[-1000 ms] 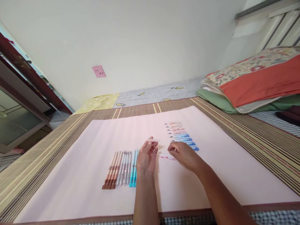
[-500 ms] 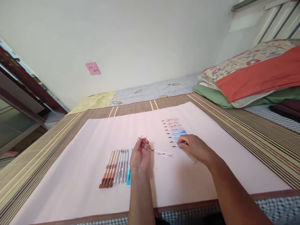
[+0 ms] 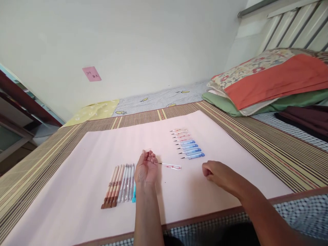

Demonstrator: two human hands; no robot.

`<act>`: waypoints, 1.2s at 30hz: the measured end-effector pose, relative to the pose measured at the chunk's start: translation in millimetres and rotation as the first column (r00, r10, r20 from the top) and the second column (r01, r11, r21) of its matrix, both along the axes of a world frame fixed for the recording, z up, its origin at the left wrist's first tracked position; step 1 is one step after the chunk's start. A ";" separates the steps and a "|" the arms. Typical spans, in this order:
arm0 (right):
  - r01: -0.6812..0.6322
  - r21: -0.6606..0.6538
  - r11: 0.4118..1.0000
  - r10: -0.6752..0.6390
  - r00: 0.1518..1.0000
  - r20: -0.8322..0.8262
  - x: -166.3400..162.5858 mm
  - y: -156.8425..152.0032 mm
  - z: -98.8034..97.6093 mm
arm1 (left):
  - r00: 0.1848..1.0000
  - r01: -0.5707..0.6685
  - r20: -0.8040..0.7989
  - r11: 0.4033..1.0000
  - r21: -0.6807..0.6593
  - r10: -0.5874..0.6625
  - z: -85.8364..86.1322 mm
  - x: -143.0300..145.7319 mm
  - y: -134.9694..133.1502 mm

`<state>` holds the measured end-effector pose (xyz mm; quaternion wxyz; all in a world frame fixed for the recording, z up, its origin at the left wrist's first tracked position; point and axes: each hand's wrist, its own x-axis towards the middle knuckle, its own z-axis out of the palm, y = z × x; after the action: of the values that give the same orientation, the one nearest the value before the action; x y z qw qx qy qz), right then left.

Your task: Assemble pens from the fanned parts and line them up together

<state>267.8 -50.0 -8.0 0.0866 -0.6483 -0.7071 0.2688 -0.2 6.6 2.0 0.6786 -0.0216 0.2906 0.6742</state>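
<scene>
Drawn back from the blue pens (image 3: 192,150) since the earlier frame, the right hand (image 3: 214,173) curls, fingers together, any contents hidden; the left hand (image 3: 147,168) pinches a pale piece (image 3: 148,150) that a loosened grip could drop near the red-patterned pen (image 3: 172,166) on pink paper (image 3: 179,201).

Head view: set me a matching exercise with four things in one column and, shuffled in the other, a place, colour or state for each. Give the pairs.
1. Left hand
2. Right hand
3. Brown-ended pens
4. Note

A. Pink, on the wall
B. Palm up, a pale stick at its fingers
C. Side by side, next to the grey pens
D. Fingers curled, nearest the blue pens

Pairs: 1-B, 2-D, 3-C, 4-A
</scene>
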 end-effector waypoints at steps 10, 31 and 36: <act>0.097 0.009 0.995 -0.098 0.990 0.105 3.4 11.2 0.0 | 0.996 0.076 -0.053 0.992 0.103 -0.071 -4.8 -3.8 -1.2; 0.178 0.168 0.970 0.036 0.576 -0.817 -63.5 27.5 15.9 | 0.811 0.480 -0.457 0.861 0.164 -0.365 3.4 26.8 -14.2; 0.242 0.155 0.958 0.057 0.370 -0.927 -82.3 31.8 11.1 | 0.659 0.607 -0.658 0.774 0.180 -0.364 -0.9 31.6 -14.8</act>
<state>185.5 -18.2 3.1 0.5677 -0.4079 -0.5284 0.4819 31.3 -8.2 1.1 0.7018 0.4019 0.3424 0.4782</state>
